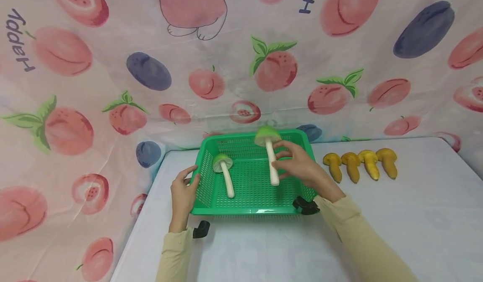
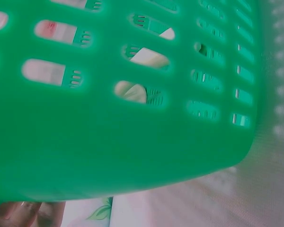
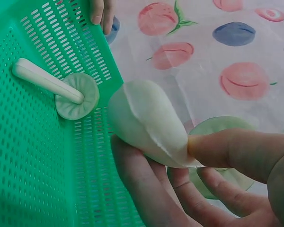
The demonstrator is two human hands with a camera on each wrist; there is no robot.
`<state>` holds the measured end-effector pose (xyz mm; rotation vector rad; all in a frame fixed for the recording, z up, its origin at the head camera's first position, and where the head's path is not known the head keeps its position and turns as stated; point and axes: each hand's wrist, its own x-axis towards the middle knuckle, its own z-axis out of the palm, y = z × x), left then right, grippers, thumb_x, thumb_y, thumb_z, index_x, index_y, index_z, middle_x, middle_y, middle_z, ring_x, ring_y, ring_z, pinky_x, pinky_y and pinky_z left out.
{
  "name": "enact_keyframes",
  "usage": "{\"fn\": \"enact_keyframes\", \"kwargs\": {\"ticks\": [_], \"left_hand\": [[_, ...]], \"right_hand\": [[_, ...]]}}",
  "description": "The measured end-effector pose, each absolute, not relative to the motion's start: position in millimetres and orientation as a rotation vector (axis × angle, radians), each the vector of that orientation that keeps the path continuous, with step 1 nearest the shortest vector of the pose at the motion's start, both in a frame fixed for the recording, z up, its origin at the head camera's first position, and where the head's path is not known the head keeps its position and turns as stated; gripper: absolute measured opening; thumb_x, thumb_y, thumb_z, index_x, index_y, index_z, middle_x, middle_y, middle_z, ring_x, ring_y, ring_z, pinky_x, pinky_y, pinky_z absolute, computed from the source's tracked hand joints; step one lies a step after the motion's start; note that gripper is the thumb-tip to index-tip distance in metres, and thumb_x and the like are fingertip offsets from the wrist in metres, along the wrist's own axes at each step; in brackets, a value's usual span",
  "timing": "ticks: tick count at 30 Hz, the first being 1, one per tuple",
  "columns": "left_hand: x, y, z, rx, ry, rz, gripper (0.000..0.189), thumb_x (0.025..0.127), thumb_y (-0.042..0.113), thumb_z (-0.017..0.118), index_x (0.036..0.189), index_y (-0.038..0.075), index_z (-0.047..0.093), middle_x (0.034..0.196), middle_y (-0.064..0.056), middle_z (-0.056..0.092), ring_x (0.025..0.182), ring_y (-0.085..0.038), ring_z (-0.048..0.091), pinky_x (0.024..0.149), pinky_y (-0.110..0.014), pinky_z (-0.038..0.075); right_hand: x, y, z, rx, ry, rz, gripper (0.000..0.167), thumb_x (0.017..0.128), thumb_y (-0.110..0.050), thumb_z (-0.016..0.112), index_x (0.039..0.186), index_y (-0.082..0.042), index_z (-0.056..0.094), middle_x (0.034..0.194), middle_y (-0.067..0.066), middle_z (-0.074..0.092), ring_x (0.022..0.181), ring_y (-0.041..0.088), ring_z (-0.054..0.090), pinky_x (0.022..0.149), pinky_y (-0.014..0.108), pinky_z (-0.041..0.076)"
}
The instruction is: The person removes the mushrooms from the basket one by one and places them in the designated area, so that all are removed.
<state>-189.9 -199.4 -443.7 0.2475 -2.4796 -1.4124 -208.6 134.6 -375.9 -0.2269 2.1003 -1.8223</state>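
Note:
A green plastic basket (image 1: 256, 210) with slotted walls stands on the white table. Inside it at the left lies a toy mushroom (image 1: 228, 181) with a green cap and long white stem. My right hand (image 1: 298, 164) pinches the white stem of a second green-capped mushroom (image 1: 272, 160), held cap up over the basket's right half. Seen from the right wrist, thumb and fingers close on the stem (image 3: 146, 123), its end toward the camera. My left hand (image 1: 183, 196) grips the basket's left rim, thumb inside. In the left wrist view the basket wall (image 2: 109, 142) hides most of that hand.
Several yellow-brown toy mushrooms (image 1: 352, 167) lie in a row on the table, right of the basket. Behind the table hangs a cloth (image 1: 234, 68) printed with peaches. Black wrist mounts (image 1: 305, 205) sit near both cuffs, the right one over the basket's front corner.

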Motion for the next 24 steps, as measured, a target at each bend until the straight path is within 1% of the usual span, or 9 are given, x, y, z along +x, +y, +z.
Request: {"fn": "enact_keyframes", "kwargs": {"ticks": [7,12,20,24], "left_hand": [[-190.4,-198.9,-442.9,0.246,-2.471,-1.430,0.032,0.098,0.017,0.063,0.129,0.013,0.066,0.132,-0.013,0.061,0.097,-0.030,0.069,0.056,-0.023,0.047],[-189.8,-197.7,-442.0,0.241,-2.465,-1.436,0.032,0.098,0.017,0.064,0.129,0.012,0.067,0.131,-0.013,0.062,0.096,-0.030,0.069,0.054,-0.024,0.046],[-189.7,-198.2,-441.9,0.238,-2.459,-1.442,0.032,0.098,0.016,0.064,0.129,0.012,0.067,0.130,-0.015,0.062,0.097,-0.033,0.069,0.054,-0.024,0.046],[-190.2,-198.8,-442.9,0.242,-2.462,-1.429,0.032,0.098,0.017,0.064,0.129,0.012,0.067,0.129,-0.015,0.062,0.095,-0.032,0.070,0.053,-0.024,0.046]], "right_hand": [[-201.8,147.8,-376.7,-0.214,2.125,-1.818,0.055,0.098,-0.008,0.060,0.147,-0.004,0.035,0.135,0.029,0.048,0.104,0.034,0.064,0.078,0.044,0.058],[-195.2,159.9,-375.6,-0.233,2.166,-1.805,0.058,0.098,-0.010,0.061,0.147,-0.001,0.034,0.135,0.030,0.048,0.102,0.032,0.065,0.077,0.044,0.058],[-186.3,180.8,-375.8,-0.235,2.175,-1.791,0.060,0.098,-0.011,0.062,0.149,0.000,0.031,0.136,0.031,0.046,0.104,0.031,0.064,0.078,0.044,0.059],[-182.1,189.2,-375.6,-0.229,2.206,-1.784,0.060,0.098,-0.013,0.063,0.147,0.000,0.032,0.132,0.030,0.049,0.101,0.029,0.065,0.078,0.046,0.059]]}}
